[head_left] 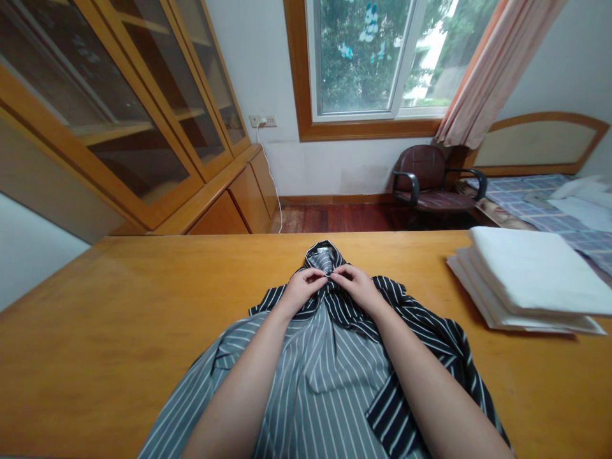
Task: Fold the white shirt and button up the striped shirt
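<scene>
A striped shirt [335, 363], black with white lines outside and greyer on its inner face, lies spread on the wooden table. Its collar [325, 252] points toward the far edge. Just below the collar, my left hand [306, 287] pinches the shirt's front edge between thumb and fingers. Close beside it, my right hand [354, 284] pinches the opposite front edge, and the fingertips of both hands nearly meet. Any button between them is too small to make out. One cuffed sleeve lies folded under my right forearm.
On the right of the table [95, 331] is a stack of folded white cloth or sheets [535, 274]. Beyond the far edge are an office chair [430, 182], a bed [540, 197] and a window. A glass-door cabinet [191, 153] stands at the left.
</scene>
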Demonstrator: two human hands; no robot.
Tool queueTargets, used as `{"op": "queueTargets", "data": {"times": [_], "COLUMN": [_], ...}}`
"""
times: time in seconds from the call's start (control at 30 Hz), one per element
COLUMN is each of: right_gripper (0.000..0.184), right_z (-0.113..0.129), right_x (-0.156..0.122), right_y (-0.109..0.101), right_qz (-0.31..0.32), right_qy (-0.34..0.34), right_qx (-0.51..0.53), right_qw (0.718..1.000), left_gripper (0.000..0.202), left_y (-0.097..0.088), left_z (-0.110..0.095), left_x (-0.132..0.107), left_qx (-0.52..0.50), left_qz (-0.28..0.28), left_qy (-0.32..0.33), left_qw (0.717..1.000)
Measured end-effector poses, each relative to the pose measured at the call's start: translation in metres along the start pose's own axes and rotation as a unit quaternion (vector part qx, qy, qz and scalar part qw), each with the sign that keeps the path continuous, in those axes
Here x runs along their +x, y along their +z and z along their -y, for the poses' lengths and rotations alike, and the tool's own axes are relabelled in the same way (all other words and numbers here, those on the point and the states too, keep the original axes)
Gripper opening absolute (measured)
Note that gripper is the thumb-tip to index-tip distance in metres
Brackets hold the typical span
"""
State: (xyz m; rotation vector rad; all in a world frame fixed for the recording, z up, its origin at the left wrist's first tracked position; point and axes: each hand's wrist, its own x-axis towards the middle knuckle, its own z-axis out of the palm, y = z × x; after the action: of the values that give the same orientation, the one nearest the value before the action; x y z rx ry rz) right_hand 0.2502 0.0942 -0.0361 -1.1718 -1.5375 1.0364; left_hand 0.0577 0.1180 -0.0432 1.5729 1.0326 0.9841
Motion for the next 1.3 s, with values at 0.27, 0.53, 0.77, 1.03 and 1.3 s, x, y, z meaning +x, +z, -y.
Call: {"op": "queueTargets", "data": {"times": [0.27,0.53,0.77,1.03,1.3], "right_gripper": [0.023,0.02,0.017,0.015,0.018], "right_z": [-0.0021,0.0033,0.0063,0.006,0.0022], "right_x": [0.0001,-0.0006,-0.0008,-0.001,0.0006], "right_y": [0.0011,0.0015,0.0022,0.0032,0.0041], "right_qz": [-0.009,-0.012,-0.032,-0.044,-0.049], "right_qy": [-0.006,-0.024,-0.111,-0.064,-0.04], "right_qx": [0.034,-0.004,-0.063,-0.085,-0.059], "right_qw": [0.999,1.0,0.991,0.993,0.996], "left_gripper": [0.028,0.032,0.023,0.017,0.028], "left_y": [0.0002,0.002,0.0032,0.0046,0.0053], "left_z": [0.0022,0.0034,0.0068,0.0095,0.0005], "left_x": [0.0011,0.0022,0.0003,0.0005,0.0018], "left_qx": [-0.034,-0.073,-0.029,0.0,-0.031], "left_qz": [0.007,0.002,0.003,-0.002,-0.003], "left_qy": [-0.006,-0.018,0.024,0.042,-0.003], "left_qw": [0.999,0.997,0.999,0.999,1.0]}}
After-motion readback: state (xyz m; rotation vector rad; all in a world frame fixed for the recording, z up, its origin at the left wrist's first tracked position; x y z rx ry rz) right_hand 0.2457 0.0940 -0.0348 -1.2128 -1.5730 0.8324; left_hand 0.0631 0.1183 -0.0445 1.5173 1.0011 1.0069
